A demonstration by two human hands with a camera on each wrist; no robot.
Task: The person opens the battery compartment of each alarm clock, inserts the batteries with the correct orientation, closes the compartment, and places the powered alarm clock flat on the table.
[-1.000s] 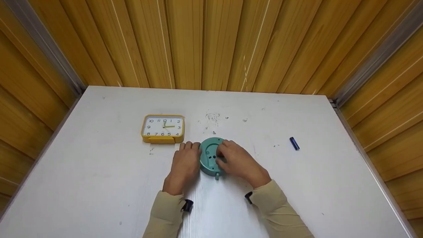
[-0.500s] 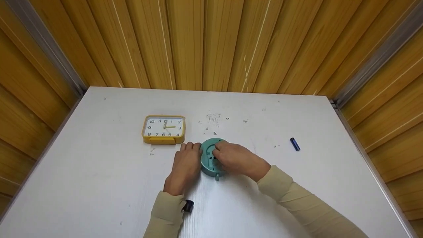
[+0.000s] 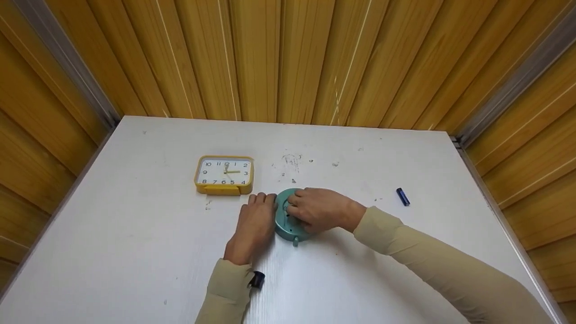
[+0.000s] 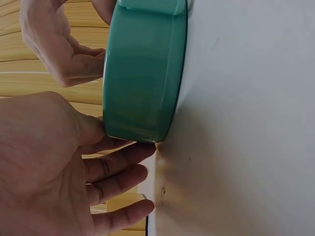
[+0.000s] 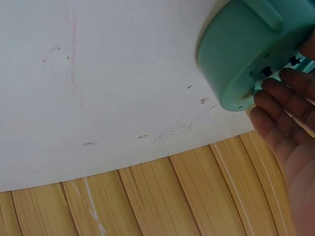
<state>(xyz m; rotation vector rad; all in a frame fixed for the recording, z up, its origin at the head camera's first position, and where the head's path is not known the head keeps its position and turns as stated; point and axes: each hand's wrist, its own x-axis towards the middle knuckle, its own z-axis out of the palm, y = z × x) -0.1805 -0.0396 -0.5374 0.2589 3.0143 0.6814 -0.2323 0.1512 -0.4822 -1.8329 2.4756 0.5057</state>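
Observation:
A round green clock (image 3: pixel 282 227) lies back side up on the white table, a small peg-like foot (image 3: pixel 295 242) on its near side. My left hand (image 3: pixel 255 222) rests against its left side; in the left wrist view its fingers (image 4: pixel 120 189) stretch out by the rim, the thumb at the back's edge. My right hand (image 3: pixel 321 207) lies over the clock's back with bent fingers. The right wrist view has its fingertips (image 5: pixel 266 98) on that back, beside a black knob (image 5: pixel 266 72), thumb and forefinger apart. Part of the back is hidden under this hand.
A yellow rectangular clock (image 3: pixel 225 173) lies face up, left of and beyond the green one. Out to the right is a blue battery (image 3: pixel 402 197). Yellow wood-look panels (image 3: pixel 256 58) wall the table (image 3: pixel 135 234) on the back and sides.
My right hand has come further over the green clock's back, its forearm swinging out to the right. My left hand and both clocks stay about where they were.

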